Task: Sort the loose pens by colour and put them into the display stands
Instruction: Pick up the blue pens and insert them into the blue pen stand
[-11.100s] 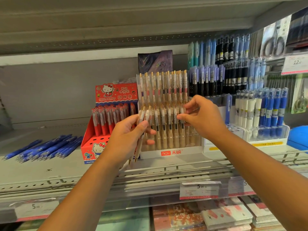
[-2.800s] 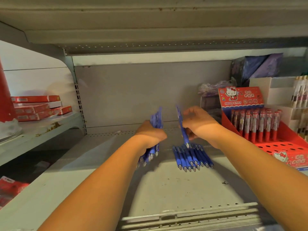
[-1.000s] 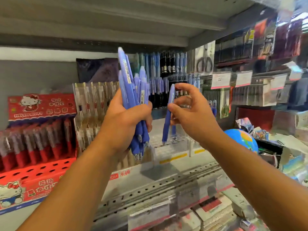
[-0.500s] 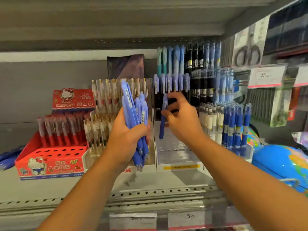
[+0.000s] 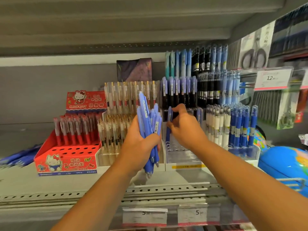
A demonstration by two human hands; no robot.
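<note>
A: Single blue pen (image 5: 168, 129) – upright, tip down, pinched near mid-barrel by right hand (image 5: 184, 129). Fingers clamped on it. Its tip sits over the front rows of the clear tiered stand (image 5: 183, 157); can't tell if it's in a hole yet

B: And the rest?

A: Bundle of blue pens (image 5: 150, 130) in left hand (image 5: 140, 147), fingers wrapped tight round the lower barrels, clicker ends up, tips poking out below the palm. More loose blue pens (image 5: 18, 158) lie on the shelf (image 5: 20, 180) far left, blurred

B: Handling?

A: My read: light, stiff plastic, smooth barrels, so a bundle can slide in the fist. One at a time suits it. Hold mid-barrel or a little higher, leaving the lower end free to drop into a hole

B: What's around?

A: Back tiers of the same stand carry lilac-capped and black pens (image 5: 180, 90), standing just behind the right hand's fingers (image 5: 179, 108). To its left, touching, a stand of clear gold-clipped pens (image 5: 126, 104); beyond that a red cartoon-cat box of red pens (image 5: 73, 147). To the right, white and blue capped pens (image 5: 233, 127), then a blue globe (image 5: 286, 164)

B: Obstacles?

A: The left fist with its bundle hangs close beside the right hand, in front of the gold-clip stand. Knuckles could knock the standing pens behind. Front holes look open
</note>
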